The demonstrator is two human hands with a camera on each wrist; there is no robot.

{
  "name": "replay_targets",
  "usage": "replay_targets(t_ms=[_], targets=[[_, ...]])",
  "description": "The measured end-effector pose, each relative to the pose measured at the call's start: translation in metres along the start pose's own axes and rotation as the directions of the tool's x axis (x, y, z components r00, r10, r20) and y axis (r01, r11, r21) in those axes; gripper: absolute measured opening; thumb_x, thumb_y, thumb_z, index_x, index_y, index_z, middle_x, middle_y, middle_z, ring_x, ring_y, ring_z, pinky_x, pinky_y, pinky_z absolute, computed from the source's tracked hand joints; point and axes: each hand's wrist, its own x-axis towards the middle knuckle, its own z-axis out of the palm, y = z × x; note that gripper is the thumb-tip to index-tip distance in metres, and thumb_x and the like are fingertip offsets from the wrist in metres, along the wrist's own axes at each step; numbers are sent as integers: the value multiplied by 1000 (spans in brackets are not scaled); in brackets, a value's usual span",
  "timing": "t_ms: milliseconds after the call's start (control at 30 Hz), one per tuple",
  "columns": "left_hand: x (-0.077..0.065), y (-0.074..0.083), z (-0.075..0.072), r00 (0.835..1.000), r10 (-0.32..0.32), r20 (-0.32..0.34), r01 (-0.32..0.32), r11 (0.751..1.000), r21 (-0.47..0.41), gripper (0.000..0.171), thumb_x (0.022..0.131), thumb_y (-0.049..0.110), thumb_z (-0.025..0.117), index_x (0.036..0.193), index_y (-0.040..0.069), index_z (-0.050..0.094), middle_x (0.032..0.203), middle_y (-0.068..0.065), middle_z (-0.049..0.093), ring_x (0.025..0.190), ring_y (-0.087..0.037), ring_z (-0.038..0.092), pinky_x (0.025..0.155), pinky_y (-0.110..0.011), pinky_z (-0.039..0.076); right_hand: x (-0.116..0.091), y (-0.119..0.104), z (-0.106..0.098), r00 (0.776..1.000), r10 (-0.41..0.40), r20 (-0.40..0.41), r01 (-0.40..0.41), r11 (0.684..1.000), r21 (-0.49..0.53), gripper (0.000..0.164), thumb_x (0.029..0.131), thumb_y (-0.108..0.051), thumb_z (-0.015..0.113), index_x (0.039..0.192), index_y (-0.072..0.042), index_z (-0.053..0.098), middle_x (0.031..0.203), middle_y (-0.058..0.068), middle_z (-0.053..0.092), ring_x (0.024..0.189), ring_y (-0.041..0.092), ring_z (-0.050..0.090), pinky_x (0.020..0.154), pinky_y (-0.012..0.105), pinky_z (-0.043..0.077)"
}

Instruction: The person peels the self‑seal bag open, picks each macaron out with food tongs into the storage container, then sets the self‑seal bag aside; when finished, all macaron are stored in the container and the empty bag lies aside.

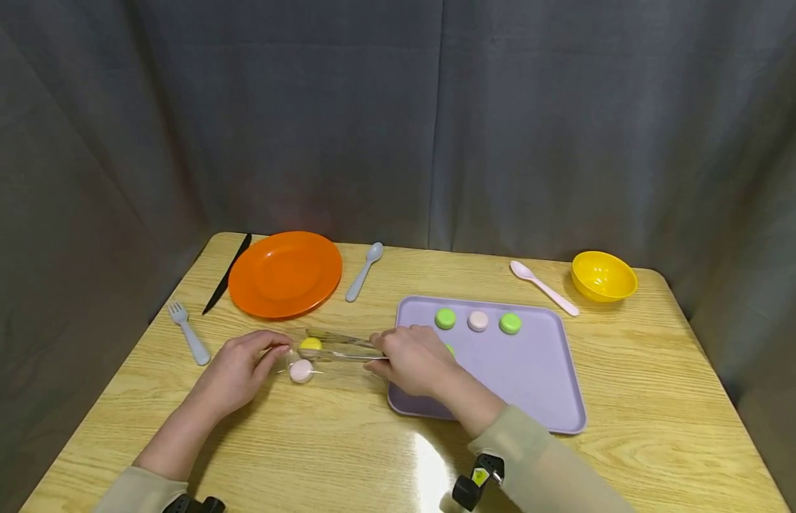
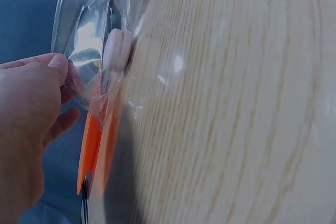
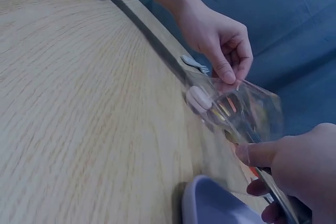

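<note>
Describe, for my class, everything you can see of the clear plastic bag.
The clear plastic bag looks like thin, glossy, creased film. It is stretched sideways low over the wooden table, mostly left of the lavender tray in the head view. The left hand pinches its film near one end. A pale pink macaron and a yellow macaron show inside, and metal tongs reach in. Whether the whole underside rests on the table is unclear.
</note>
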Motion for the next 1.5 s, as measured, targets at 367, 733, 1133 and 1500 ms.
replay_targets(t_ms=[367, 733, 1133, 1500], targets=[[0, 2, 1, 998, 58, -37, -58, 998, 2, 18, 95, 1, 79, 108, 13, 77, 105, 4, 76, 96, -17, 74, 80, -40, 63, -8, 7, -10, 999, -34, -12, 35, 994, 103, 39, 100, -39, 76, 77, -22, 50, 67, -10, 50, 58, 11, 48, 50, 31, 39], [3, 2, 1, 995, 89, -50, -90, 996, -6, 22, 92, -2, 81, 107, 14, 77, 102, 5, 75, 94, -15, 73, 79, -38, 63, -12, 11, -25, 998, -68, 14, 63, 972, 225, 32, 100, -35, 77, 78, -20, 58, 67, -9, 51, 65, 11, 52, 62, 32, 46], [5, 5, 2, 994, 96, -47, -97, 995, -22, 20, 93, -5, 79, 107, 9, 78, 101, 5, 75, 92, -15, 72, 76, -37, 63, -19, 19, -34, 998, -61, -1, 59, 963, 263, 15, 95, -32, 82, 89, -23, 72, 70, -17, 59, 62, 7, 51, 54, 29, 45], [1, 0, -3, 997, 59, -57, -59, 998, -8, 19, 93, -4, 78, 108, 9, 77, 105, 2, 75, 96, -19, 73, 79, -39, 63, -36, 34, -39, 997, -53, -50, 62, 976, 211, 20, 91, -35, 86, 105, -22, 82, 70, -21, 61, 60, 3, 52, 49, 26, 41]])
